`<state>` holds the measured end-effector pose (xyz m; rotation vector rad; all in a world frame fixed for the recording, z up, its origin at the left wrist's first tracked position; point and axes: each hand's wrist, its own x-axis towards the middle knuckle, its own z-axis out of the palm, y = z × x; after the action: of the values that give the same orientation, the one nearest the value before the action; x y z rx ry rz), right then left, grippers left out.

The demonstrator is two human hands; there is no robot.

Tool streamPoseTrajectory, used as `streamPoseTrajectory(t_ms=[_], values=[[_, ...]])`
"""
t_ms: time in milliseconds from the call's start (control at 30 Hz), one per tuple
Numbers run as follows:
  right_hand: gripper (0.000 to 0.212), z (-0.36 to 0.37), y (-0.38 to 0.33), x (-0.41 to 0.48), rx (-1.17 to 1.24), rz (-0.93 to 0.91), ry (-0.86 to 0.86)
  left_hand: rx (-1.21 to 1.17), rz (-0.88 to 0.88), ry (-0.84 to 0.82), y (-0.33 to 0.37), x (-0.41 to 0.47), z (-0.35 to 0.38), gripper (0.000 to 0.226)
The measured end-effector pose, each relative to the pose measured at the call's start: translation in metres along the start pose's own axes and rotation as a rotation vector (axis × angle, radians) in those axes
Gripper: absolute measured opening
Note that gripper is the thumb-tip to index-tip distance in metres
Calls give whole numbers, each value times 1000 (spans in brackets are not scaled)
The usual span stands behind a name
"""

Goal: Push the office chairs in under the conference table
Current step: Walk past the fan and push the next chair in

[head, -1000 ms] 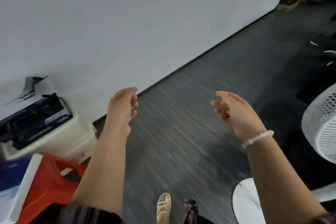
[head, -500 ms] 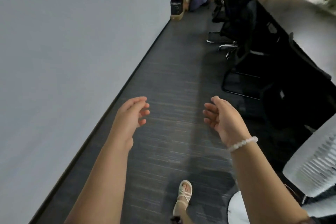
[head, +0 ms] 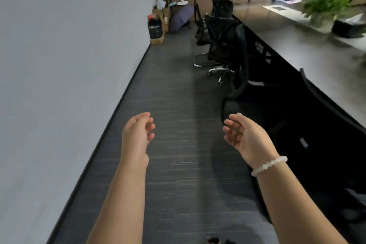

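Note:
The long grey conference table (head: 309,49) runs along the right side. Several black office chairs stand beside it: a near one (head: 324,125) tucked close to the table edge, a mesh swivel chair (head: 223,45) standing out in the aisle, and a sled-base chair (head: 200,31) behind it. My left hand (head: 136,134) and my right hand (head: 247,138) hover over the aisle carpet, palms facing each other, fingers loosely curled and apart, holding nothing. The right wrist wears a white bead bracelet. Neither hand touches a chair.
A grey wall (head: 69,65) lines the left of the narrow carpeted aisle (head: 168,95). At the far end stand cardboard boxes (head: 157,29), a folded purple umbrella (head: 181,18) and a screen stand. A potted plant (head: 326,4) and a black box sit on the table.
The view swung from the wall and floor clutter up along the aisle; the white chair at right left the view. Both hands stayed raised and empty, fingers apart.

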<state>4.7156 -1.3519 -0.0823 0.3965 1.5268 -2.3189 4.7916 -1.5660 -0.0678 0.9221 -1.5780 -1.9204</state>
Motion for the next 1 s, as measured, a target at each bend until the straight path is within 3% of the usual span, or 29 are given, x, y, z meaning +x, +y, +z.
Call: streamPoseTrajectory(t_ms=[233, 400, 633, 700, 767, 867, 1000], values=[[14, -83, -63, 74, -37, -189, 306, 93, -41, -415, -19, 72, 183, 16], [18, -120, -98, 129, -213, -302, 579, 195, -13, -735, -23, 112, 311, 17], [39, -162, -117, 173, -514, -324, 1038, 391, 161, -1155, -33, 132, 457, 18], [47, -177, -119, 176, -684, -222, 1169, 466, 226, -1318, -45, 125, 487, 21], [55, -192, -123, 179, -831, -41, 1246, 594, 389, -1462, -58, 114, 515, 28], [63, -215, -126, 190, -935, 179, 1228, 839, 808, -1588, -75, 93, 554, 45], [72, -241, -124, 206, -949, 262, 1143, 1166, 1078, -1744, -108, 70, 594, 68]])
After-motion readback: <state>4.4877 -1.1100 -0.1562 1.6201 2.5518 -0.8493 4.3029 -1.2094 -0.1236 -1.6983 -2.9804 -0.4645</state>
